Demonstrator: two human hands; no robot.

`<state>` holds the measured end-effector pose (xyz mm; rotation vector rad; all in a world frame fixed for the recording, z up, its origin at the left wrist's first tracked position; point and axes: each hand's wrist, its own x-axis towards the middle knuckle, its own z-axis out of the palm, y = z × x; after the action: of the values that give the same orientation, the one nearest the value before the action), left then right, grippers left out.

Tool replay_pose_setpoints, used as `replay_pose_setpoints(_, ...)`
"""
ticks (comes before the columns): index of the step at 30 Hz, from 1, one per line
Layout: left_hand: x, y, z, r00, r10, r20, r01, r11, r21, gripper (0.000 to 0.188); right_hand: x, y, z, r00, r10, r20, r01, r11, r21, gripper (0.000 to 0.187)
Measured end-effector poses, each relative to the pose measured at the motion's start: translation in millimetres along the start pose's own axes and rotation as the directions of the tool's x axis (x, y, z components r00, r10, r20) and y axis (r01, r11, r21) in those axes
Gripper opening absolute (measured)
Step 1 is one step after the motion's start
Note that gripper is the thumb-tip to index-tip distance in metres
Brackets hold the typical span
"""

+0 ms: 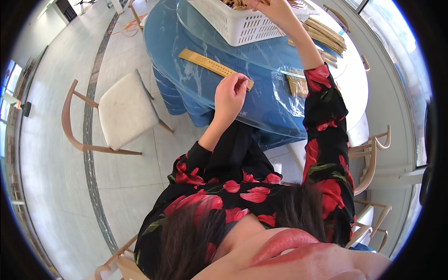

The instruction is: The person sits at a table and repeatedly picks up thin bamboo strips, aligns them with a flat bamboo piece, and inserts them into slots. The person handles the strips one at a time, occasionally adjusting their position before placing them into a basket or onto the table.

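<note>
apparently sits close to a round table with blue marbled cover, probably to have everything inside arm's reach. holds the left hand low at the near end of a long yellow printed strip, with fingers curled in and thumb close to the index finger. perhaps bends the fingers in this way to steady the strip or to pinch its end; cannot tell gripping from only touching or hovering, because of fingertips partly hidden. as for the strip, lies flat on the table, slanting away to the far left, likely placed before the body for easy handling.

stretches the right hand far forward, over a white basket with brown pieces inside. probably extends the arm so much because of the basket's place deeper on the table. shows bent fingers there, cut by the upper edge of the view; cannot tell if empty or gripping something.

to the right of the basket, notice long tan strips, laid roughly side by side, maybe for easy taking. nearer, just left of the right sleeve, notice also a brown packet in clear plastic, perhaps set aside to leave working room.
</note>
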<state>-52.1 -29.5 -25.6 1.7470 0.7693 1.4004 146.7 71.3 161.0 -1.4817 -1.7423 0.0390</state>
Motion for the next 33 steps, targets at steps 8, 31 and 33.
replay_pose_setpoints(8,7,15,-2,0.977,0.182,-0.112,-0.185,0.982,-0.022,0.021,-70,-56,-77,0.782,-0.15,-0.605,0.361,0.9,0.243,0.024)
replay_pose_setpoints(31,20,91,12,0.975,0.038,0.218,0.018,0.968,-0.25,0.019,-187,-48,-74,0.642,-0.256,-0.722,0.407,0.912,0.039,0.045)
replay_pose_setpoints(33,21,89,0,0.809,-0.24,0.536,0.538,0.67,-0.512,0.035,-187,-39,-67,0.587,-0.324,-0.741,0.386,0.918,-0.096,0.032)
